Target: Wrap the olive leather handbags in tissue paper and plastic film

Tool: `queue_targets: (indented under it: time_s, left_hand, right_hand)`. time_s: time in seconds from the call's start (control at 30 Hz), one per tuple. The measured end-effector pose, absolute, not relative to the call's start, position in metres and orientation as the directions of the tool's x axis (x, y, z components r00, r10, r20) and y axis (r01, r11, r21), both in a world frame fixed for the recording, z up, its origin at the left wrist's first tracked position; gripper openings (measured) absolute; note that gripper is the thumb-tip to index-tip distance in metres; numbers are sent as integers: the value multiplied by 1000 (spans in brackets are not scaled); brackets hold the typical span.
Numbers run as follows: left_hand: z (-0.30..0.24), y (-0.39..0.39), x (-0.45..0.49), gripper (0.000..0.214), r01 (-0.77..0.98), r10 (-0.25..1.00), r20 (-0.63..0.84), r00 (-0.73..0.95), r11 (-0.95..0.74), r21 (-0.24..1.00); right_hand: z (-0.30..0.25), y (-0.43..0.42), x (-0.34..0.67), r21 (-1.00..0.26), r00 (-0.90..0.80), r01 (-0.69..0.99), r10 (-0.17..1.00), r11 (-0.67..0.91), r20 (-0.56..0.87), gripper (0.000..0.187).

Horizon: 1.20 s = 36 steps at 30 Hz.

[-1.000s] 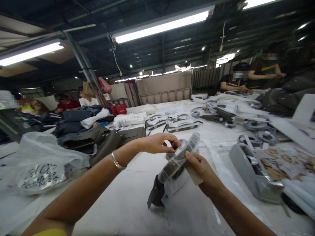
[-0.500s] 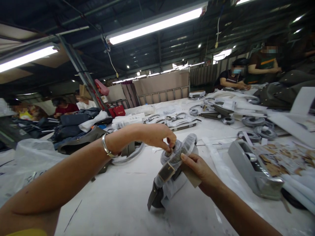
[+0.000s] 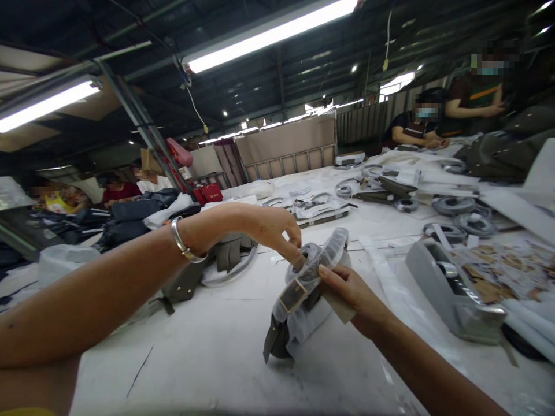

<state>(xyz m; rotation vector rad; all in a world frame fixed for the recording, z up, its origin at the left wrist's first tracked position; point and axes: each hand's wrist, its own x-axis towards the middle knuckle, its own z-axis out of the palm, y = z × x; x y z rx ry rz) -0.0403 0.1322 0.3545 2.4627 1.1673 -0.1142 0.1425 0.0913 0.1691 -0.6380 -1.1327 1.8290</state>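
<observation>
My right hand (image 3: 352, 293) is closed around a dark olive strap (image 3: 299, 294) with a metal buckle, partly wrapped in thin clear plastic and white paper. It holds the bundle just above the white table (image 3: 208, 358). My left hand (image 3: 277, 230), a silver bangle on its wrist, reaches in from the left. Its fingertips pinch the plastic wrap at the top of the bundle. The strap's lower end hangs down onto the table.
A grey tape dispenser (image 3: 451, 292) stands to the right, beside printed paper pieces and white rolls. An olive bag (image 3: 203, 268) lies left of the bundle. Wrapped straps and coiled tape cover the far table. Other people work at the back right and far left.
My left forearm has risen and its fingers now press down onto the top of the wrapped bundle. The right hand holds the strap in about the same place.
</observation>
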Motion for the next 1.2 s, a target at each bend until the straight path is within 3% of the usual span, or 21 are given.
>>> queue_targets:
  time_s: [0.1, 0.2, 0.3, 0.4, 0.6, 0.9, 1.03, 1.2]
  left_hand:
    - [347, 126, -44, 23, 793, 769, -259, 584, -475, 381]
    - [331, 108, -44, 37, 770, 871, -217, 441, -242, 591]
    - [312, 84, -43, 47, 569, 927, -172, 332, -51, 821]
    - [295, 62, -42, 52, 379, 949, -65, 310, -60, 924]
    - [257, 55, -40, 48, 348, 958, 209, 197, -267, 899]
    - [249, 54, -31, 36, 306, 972, 180, 149, -218, 927]
    - [245, 55, -27, 35, 323, 958, 262, 119, -287, 902]
    - [238, 56, -28, 30, 365, 943, 323, 82, -330, 870]
  right_hand:
    - [170, 90, 141, -880, -482, -429, 876, -204, 31, 39]
    - [171, 89, 139, -875, -470, -444, 881, -192, 45, 38]
    - [171, 87, 138, -869, -460, -461, 886, -178, 63, 37]
    - [171, 86, 136, -860, -420, -480, 906, -171, 54, 35]
    - [175, 82, 129, -850, -385, -499, 922, -168, 44, 34]
    - [187, 78, 131, -833, -368, -522, 929, -185, 25, 37]
    - [187, 80, 131, -826, -369, -539, 927, -161, 60, 36]
    - [180, 77, 137, -721, -377, -671, 917, -173, 131, 28]
